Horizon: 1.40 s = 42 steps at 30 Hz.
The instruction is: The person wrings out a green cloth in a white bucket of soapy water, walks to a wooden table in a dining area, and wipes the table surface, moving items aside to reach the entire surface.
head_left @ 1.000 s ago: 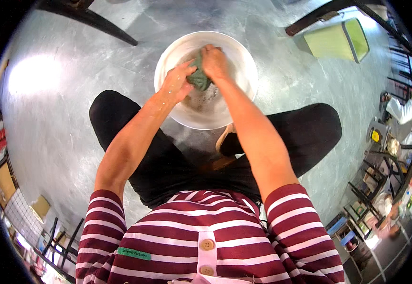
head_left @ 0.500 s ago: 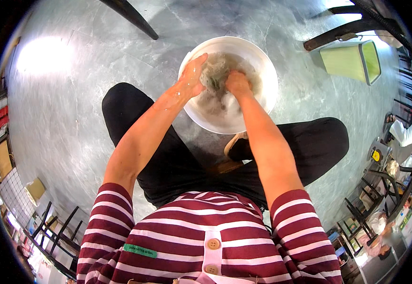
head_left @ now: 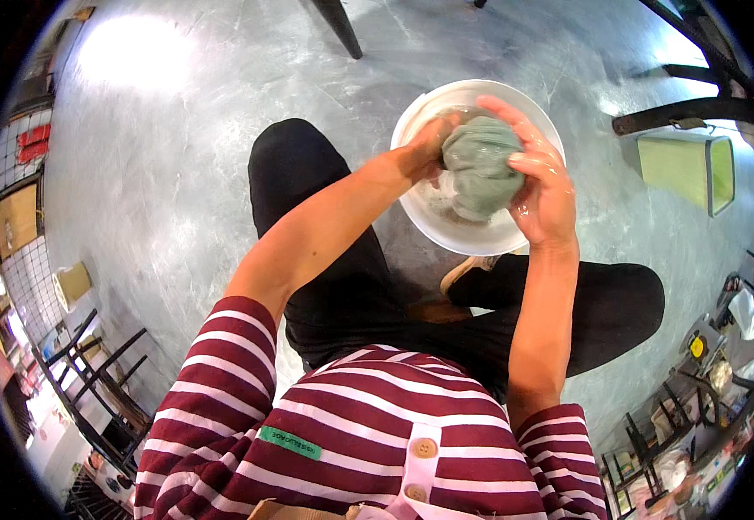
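A wet grey-green cloth [head_left: 484, 160], bunched into a rounded lump, is between my two hands over a white bucket [head_left: 434, 230]. My left hand [head_left: 433, 143] grips the lump's left side, its fingers partly hidden behind the cloth. Around the right side curl the fingers of my right hand [head_left: 543, 186], wet and shiny, with the thumb side toward the cloth. Cloudy water [head_left: 436, 198] shows in the bucket below; the cloth hides much of it.
My bent knees in black trousers [head_left: 299, 173] flank the bucket on the grey floor [head_left: 178, 199]. A pale green bin [head_left: 676, 169] lies to the right beside dark furniture legs [head_left: 685, 113]. Dark chairs [head_left: 91, 381] stand at lower left.
Both hands have come up out of the cloudy water, lifting the cloth into view as a bunched lump. My right hand has turned and wrapped around it. The whole view has shifted slightly.
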Tool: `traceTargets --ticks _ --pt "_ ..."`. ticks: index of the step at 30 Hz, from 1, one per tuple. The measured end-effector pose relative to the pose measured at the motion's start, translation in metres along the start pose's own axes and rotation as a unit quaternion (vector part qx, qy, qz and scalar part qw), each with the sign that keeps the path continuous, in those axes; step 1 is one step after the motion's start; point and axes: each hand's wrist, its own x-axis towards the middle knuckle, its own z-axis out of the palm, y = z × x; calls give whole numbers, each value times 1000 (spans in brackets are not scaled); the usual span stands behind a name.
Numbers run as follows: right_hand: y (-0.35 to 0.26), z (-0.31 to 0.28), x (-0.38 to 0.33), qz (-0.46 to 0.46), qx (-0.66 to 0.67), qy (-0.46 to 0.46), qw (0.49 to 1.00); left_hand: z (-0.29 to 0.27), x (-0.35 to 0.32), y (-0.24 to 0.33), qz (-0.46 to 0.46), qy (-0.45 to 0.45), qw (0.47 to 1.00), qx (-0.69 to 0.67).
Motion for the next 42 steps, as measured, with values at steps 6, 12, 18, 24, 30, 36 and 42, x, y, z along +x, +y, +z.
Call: traceTargets --ticks 6,12,18,24,30,36,42 --pt "34 -34 18 -66 -213 101 970 20 -18 10 42 -97 975 -198" --pt "92 -3 36 -348 -606 201 686 25 -17 3 -7 52 977 -207" --pt "101 -55 74 -401 -515 221 725 23 -7 -5 -48 159 982 -95" --pt "87 -137 84 -179 -562 221 777 56 -45 24 -10 185 958 216" --pt "109 -131 98 205 -650 310 663 35 -53 60 46 163 944 283" --pt "146 -132 90 260 -739 77 617 35 -39 53 -37 165 978 122" --pt "137 -188 94 215 -757 127 604 31 3 54 -26 84 971 222"
